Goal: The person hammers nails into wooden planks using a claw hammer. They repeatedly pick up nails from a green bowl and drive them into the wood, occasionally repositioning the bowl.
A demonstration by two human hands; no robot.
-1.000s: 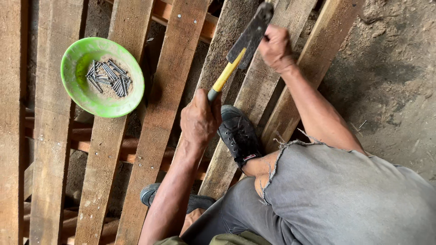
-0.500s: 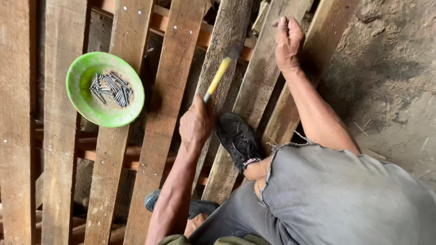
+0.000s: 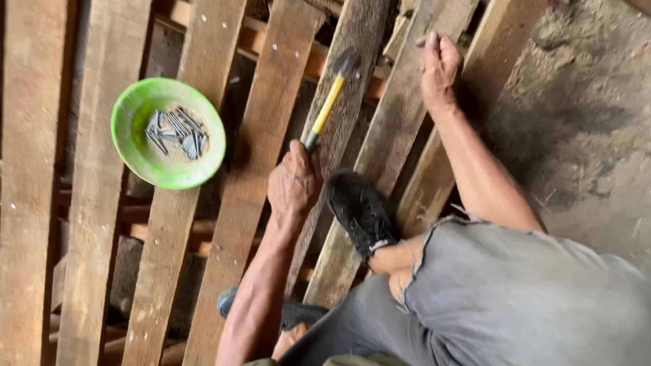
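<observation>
The hammer (image 3: 332,95) has been brought down: a second ago its dark head was raised high above the planks, and now it lies low against the grey weathered plank (image 3: 342,115), near the far end of the pallet of slats. The yellow handle is gripped at its lower end by the left hand (image 3: 293,183), which is closed firmly around it. The right hand (image 3: 439,64) has been shifted a little along the neighbouring plank (image 3: 400,115); its fingers are curled and pressed to the wood near that plank's far end, and whether a nail is pinched there cannot be told. A blow appears to have just been landed. The green bowl (image 3: 139,152) of nails (image 3: 178,132) is unchanged on the slats toward the left edge. A black shoe (image 3: 359,210) is braced on the planks just beside the left hand.
</observation>
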